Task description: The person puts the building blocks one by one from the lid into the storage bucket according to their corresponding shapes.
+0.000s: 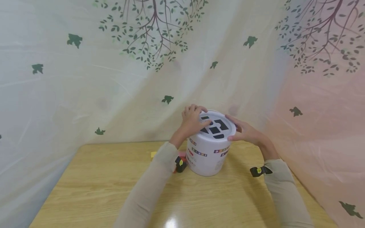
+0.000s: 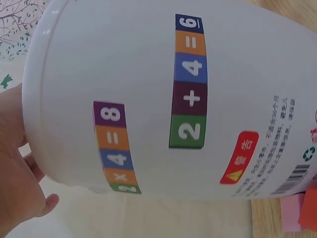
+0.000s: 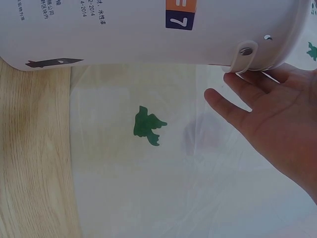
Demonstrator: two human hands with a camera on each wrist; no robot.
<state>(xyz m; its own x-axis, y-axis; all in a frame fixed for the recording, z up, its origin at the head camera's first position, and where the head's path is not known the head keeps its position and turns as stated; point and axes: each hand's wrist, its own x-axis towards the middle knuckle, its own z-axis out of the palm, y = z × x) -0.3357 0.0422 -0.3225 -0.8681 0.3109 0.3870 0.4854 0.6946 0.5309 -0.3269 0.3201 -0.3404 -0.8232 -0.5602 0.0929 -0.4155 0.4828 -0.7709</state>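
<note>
A white bucket [image 1: 207,160] with coloured number strips stands on the wooden table [image 1: 99,183], closed by a white lid [image 1: 229,129] that has dark shape cut-outs. My left hand [image 1: 192,122] grips the lid's left edge, its fingers curled over the top. On the lid's right rim lies my right hand [image 1: 245,133] with straight fingers. The left wrist view is filled by the bucket [image 2: 148,74], with my left hand [image 2: 12,173] at its rim. In the right wrist view my right hand [image 3: 277,114] touches the bucket [image 3: 124,25] beside a handle lug [image 3: 243,57].
A yellow block [image 1: 153,154] and a pink block [image 1: 182,154] lie on the table behind my left forearm; the pink block [image 2: 299,213] shows by the bucket's base. A pale curtain [image 1: 114,79] printed with trees and birds hangs close behind and on both sides.
</note>
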